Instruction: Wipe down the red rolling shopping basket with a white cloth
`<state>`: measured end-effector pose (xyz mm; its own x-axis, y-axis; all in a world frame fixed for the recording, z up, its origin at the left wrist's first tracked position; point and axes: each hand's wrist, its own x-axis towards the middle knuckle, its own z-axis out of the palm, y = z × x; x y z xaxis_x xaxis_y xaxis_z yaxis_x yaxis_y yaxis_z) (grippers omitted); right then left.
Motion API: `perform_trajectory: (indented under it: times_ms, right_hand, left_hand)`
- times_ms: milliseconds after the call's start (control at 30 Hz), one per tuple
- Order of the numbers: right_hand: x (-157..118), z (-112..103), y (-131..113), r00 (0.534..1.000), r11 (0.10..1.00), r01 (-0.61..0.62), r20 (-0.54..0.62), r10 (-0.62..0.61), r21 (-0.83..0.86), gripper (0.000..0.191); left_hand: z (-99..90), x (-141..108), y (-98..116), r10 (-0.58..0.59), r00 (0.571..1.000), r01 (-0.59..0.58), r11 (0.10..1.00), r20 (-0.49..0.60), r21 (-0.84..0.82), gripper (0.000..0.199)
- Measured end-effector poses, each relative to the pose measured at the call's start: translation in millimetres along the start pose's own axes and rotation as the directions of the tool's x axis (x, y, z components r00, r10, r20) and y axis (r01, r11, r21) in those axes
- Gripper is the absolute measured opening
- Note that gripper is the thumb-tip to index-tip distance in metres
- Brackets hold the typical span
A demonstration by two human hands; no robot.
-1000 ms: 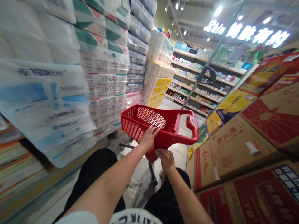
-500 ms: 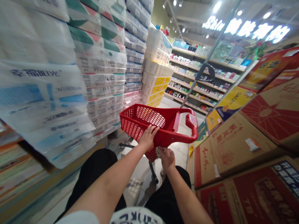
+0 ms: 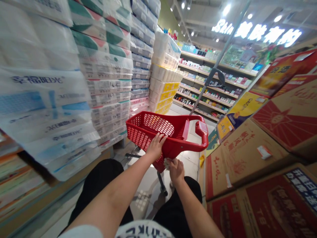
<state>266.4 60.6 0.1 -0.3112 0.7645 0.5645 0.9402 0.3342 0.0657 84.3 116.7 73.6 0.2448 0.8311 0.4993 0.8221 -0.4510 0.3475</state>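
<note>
A red plastic shopping cart (image 3: 173, 145) with a perforated basket and a looped handle stands before my knees. My left hand (image 3: 156, 145) rests on the near rim of its basket, fingers over the edge. Lower down, at the rear underside of the basket, my right hand (image 3: 176, 168) is closed round a pale crumpled cloth (image 3: 167, 163), which touches the red plastic. Part of the cloth is hidden by the fingers. Below are the cart's dark legs and a wheel (image 3: 163, 190).
Wrapped paper packs (image 3: 109, 86) are stacked high at the left. Cardboard boxes (image 3: 242, 152) are piled close at the right. A grey pole (image 3: 218, 62) leans behind the cart, and shelves of small goods (image 3: 205, 79) stand farther back.
The view has shifted slightly. My right hand and the cloth sit a little lower and more to the left against the basket. My left hand keeps its place on the rim.
</note>
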Motion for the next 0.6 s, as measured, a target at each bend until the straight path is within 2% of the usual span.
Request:
perform_trajectory:
  times_ms: [133, 233, 333, 433, 533, 600]
  right_hand:
    - [-7.9, 14.4, -2.1, 0.997, 1.000, 0.005, 0.073, -0.004, -0.018, 0.026]
    - [-15.5, 22.9, -0.5, 0.995, 0.999, 0.038, 0.090, -0.037, -0.011, 0.032]
    - [-16.6, 22.4, 0.6, 0.991, 0.996, 0.091, 0.098, -0.091, -0.002, 0.035]
    - [-6.1, 9.9, -1.0, 0.999, 0.999, 0.043, -0.022, -0.043, 0.013, 0.037]
    - [9.7, -8.6, -4.7, 0.986, 0.998, -0.008, -0.165, 0.018, 0.064, 0.036]
    - [17.9, -19.6, -6.5, 0.988, 0.997, 0.015, -0.156, -0.003, 0.070, 0.036]
  left_hand:
    - [0.4, -0.9, -0.2, -0.012, 1.000, 0.012, 1.000, 0.004, 0.000, 0.081]
    - [1.4, -2.0, -0.9, -0.011, 1.000, 0.011, 1.000, 0.016, 0.013, 0.081]
    - [1.9, -4.0, -2.9, -0.006, 1.000, 0.006, 0.999, 0.006, 0.031, 0.082]
    - [0.5, -6.1, -7.3, 0.026, 1.000, -0.026, 0.999, 0.000, 0.043, 0.084]
    - [-2.6, -7.1, -12.3, 0.066, 0.998, -0.066, 0.997, 0.018, 0.034, 0.084]
    - [-5.0, -7.0, -14.6, 0.073, 0.997, -0.074, 0.997, 0.016, 0.030, 0.080]
